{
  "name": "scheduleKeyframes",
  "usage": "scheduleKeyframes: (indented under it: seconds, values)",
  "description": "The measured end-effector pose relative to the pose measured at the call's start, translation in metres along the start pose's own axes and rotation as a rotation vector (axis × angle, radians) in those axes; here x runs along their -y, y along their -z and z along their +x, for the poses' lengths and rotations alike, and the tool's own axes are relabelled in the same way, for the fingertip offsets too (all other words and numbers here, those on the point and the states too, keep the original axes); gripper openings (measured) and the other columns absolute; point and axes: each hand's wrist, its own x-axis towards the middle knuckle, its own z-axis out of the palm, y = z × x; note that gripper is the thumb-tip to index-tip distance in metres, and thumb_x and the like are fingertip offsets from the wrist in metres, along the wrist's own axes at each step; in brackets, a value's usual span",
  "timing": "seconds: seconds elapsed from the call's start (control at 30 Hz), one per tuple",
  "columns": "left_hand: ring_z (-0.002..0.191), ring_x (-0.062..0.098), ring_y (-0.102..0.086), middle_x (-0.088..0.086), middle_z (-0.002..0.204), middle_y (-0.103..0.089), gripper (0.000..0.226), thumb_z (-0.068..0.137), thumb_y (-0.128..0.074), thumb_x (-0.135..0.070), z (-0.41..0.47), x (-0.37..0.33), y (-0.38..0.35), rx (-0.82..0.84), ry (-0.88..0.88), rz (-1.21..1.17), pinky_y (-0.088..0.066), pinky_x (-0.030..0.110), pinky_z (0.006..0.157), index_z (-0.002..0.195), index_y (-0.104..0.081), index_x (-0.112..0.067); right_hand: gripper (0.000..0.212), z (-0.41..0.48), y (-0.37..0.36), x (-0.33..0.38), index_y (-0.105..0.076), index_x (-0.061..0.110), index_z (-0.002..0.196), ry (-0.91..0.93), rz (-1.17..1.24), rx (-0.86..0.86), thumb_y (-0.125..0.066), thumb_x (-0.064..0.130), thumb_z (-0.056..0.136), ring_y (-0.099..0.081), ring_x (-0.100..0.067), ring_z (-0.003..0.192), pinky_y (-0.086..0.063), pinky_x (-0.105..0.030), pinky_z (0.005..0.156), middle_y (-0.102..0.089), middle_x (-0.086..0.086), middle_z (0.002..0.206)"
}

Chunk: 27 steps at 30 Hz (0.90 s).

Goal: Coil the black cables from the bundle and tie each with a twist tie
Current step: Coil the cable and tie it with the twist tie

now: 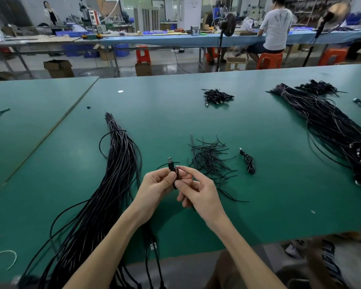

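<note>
1. Left hand: fingers curled round the coiled cable, clamping it from the left side above the table.
2. Right hand: thumb and forefinger closed in a pinch on the upper edge of the same coil. The other fingers are loosely bent below it and hold nothing that can be seen.
3. Coiled cable: a small, tight loop held between the two hands, in front of the body and clear of the table top. Its long axis runs roughly toward and away from the viewer, and the plug stands up from the far end.
4. Twist tie: a thin black strand crosses the coil just below the plug, with its ends sticking out to left and right. Whether it is already twisted shut cannot be told.
5. Key relation: the tie lies across the coil's long axis, right at the right hand's pinch. The right hand is therefore judged the nearer one to turn the ends while the left steadies the coil.
6. Pile of twist ties: loose on the table, just beyond and right of the hands.
7. Bundle: the long sheaf of uncoiled cables lies left of the hands, running away from the viewer.
8. Tied cable: one finished coil rests right of the pile.
</note>
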Motion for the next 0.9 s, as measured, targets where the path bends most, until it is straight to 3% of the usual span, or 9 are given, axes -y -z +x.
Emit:
scheduleKeyframes:
  seconds: [0.2, 0.33, 0.4, 0.47, 0.57, 0.63, 0.77, 0.83, 0.9]
  values:
    - [0.109, 0.038, -0.071, 0.029, 0.114, -0.072, 0.030, 0.099, -0.063, -0.021, -0.002, -0.002, 0.003, 0.020, 0.008, 0.047, -0.055, 0.035, 0.096, 0.115, -0.072, 0.001, 0.032, 0.002, 0.001, -0.001, -0.073, 0.037, 0.120, -0.019, -0.013, -0.001, -0.076, 0.019, 0.094, -0.050, -0.019, 0.043, -0.044, -0.027, 0.040, -0.063, -0.009, 0.058]
    - [0.082, 0.038, -0.069, 0.027, 0.109, -0.072, 0.027, 0.102, -0.055, -0.016, 0.000, -0.002, 0.001, 0.004, 0.027, -0.041, -0.059, 0.039, 0.078, 0.109, -0.070, 0.005, 0.030, 0.001, -0.003, -0.001, -0.069, 0.034, 0.121, -0.031, -0.024, 0.009, -0.077, 0.023, 0.093, -0.054, -0.024, 0.042, -0.046, -0.029, 0.041, -0.067, -0.010, 0.060]
    - [0.075, 0.032, -0.071, 0.020, 0.104, -0.074, 0.024, 0.102, -0.052, -0.017, 0.002, -0.007, 0.001, -0.037, 0.043, -0.180, -0.060, 0.038, 0.070, 0.104, -0.068, 0.000, 0.030, 0.001, -0.005, -0.001, -0.064, 0.030, 0.123, -0.049, -0.072, 0.039, -0.075, 0.026, 0.095, -0.058, -0.024, 0.045, -0.046, -0.030, 0.043, -0.070, -0.011, 0.063]
    - [0.085, 0.021, -0.074, 0.010, 0.099, -0.075, 0.019, 0.099, -0.053, -0.018, 0.005, -0.012, 0.006, -0.139, 0.033, -0.390, -0.061, 0.029, 0.078, 0.098, -0.067, -0.006, 0.025, 0.000, -0.006, -0.001, -0.060, 0.024, 0.122, -0.056, -0.107, 0.063, -0.070, 0.028, 0.099, -0.059, -0.021, 0.047, -0.045, -0.028, 0.044, -0.072, -0.010, 0.066]
    - [0.078, 0.010, -0.072, 0.002, 0.092, -0.072, 0.020, 0.098, -0.052, -0.010, 0.008, -0.022, 0.020, -0.294, -0.021, -0.757, -0.059, 0.021, 0.077, 0.089, -0.070, -0.007, 0.012, 0.001, -0.004, -0.001, -0.065, 0.019, 0.104, -0.051, -0.156, 0.070, -0.066, 0.030, 0.101, -0.058, -0.015, 0.051, -0.046, -0.024, 0.048, -0.069, -0.005, 0.065]
    - [0.071, 0.006, -0.069, -0.003, 0.089, -0.070, 0.024, 0.092, -0.054, -0.001, 0.007, -0.027, 0.026, -0.339, -0.040, -0.821, -0.058, 0.018, 0.073, 0.081, -0.074, -0.008, 0.016, 0.001, -0.004, -0.003, -0.069, 0.020, 0.089, -0.041, -0.242, 0.094, -0.066, 0.030, 0.101, -0.056, -0.011, 0.054, -0.046, -0.021, 0.052, -0.065, 0.001, 0.063]
    - [0.055, 0.002, -0.050, -0.011, 0.073, -0.055, 0.024, 0.079, -0.061, 0.007, 0.004, -0.032, 0.037, -0.225, -0.064, -0.812, -0.046, 0.014, 0.055, 0.087, -0.064, -0.016, 0.024, 0.001, -0.004, -0.003, -0.070, 0.025, 0.079, -0.048, -0.320, 0.091, -0.066, 0.036, 0.100, -0.053, -0.007, 0.056, -0.049, -0.026, 0.060, -0.061, 0.006, 0.060]
    - [0.051, 0.004, -0.039, -0.011, 0.065, -0.045, 0.030, 0.088, -0.054, 0.007, 0.004, -0.030, 0.041, -0.212, -0.076, -0.641, -0.040, 0.016, 0.052, 0.079, -0.064, -0.019, 0.027, 0.002, -0.003, -0.002, -0.069, 0.024, 0.078, -0.060, -0.320, 0.042, -0.065, 0.039, 0.101, -0.050, -0.009, 0.055, -0.047, -0.029, 0.059, -0.059, 0.008, 0.059]
    - [0.052, 0.005, -0.038, -0.008, 0.063, -0.046, 0.052, 0.104, -0.036, 0.002, 0.004, -0.025, 0.041, -0.247, -0.093, -0.324, -0.039, 0.016, 0.052, 0.069, -0.066, -0.024, 0.031, 0.002, -0.003, -0.001, -0.069, 0.020, 0.078, -0.074, -0.294, -0.050, -0.063, 0.040, 0.102, -0.047, -0.009, 0.053, -0.044, -0.029, 0.056, -0.059, 0.009, 0.058]
